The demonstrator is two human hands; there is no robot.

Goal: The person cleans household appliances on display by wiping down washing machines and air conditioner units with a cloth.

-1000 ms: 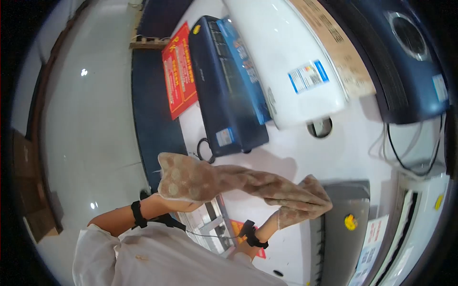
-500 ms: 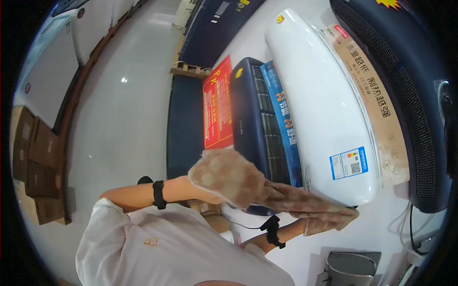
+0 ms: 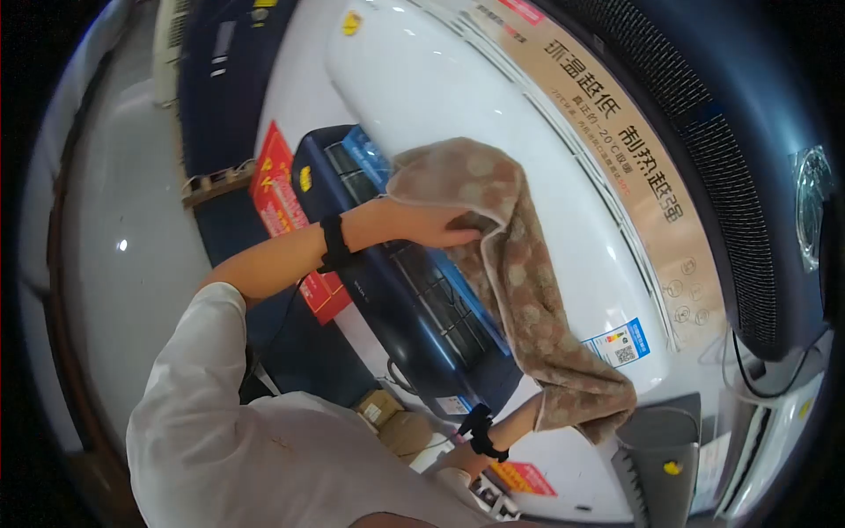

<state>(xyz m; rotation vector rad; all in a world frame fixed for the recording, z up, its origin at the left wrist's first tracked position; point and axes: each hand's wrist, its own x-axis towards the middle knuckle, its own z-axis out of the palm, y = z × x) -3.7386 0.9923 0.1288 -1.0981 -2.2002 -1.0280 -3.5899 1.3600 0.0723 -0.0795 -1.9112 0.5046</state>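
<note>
Head view: a long, glossy white air-conditioner unit (image 3: 554,180) serves as the landmark, and a brown, pale-spotted plush cloth (image 3: 532,308) lies across its near side, sagging in folds between the two hands. The bare left hand (image 3: 431,224) is at the cloth's upper end, over the white unit's near edge; its thumb shows against a fold, but the other fingers are tucked in, so whether they pinch cannot be told. The right hand (image 3: 525,419), just off the white unit's lower end, is mostly wrapped by the cloth, its fingers hidden. A dark blue, slatted unit (image 3: 378,290) stands on the white unit's near side, and a tan cardboard panel with black print (image 3: 616,132) runs along its far side. The step in hand looks like managing the cloth over the white unit; moving it further would call for both hands working together, easing out that slack.
</note>
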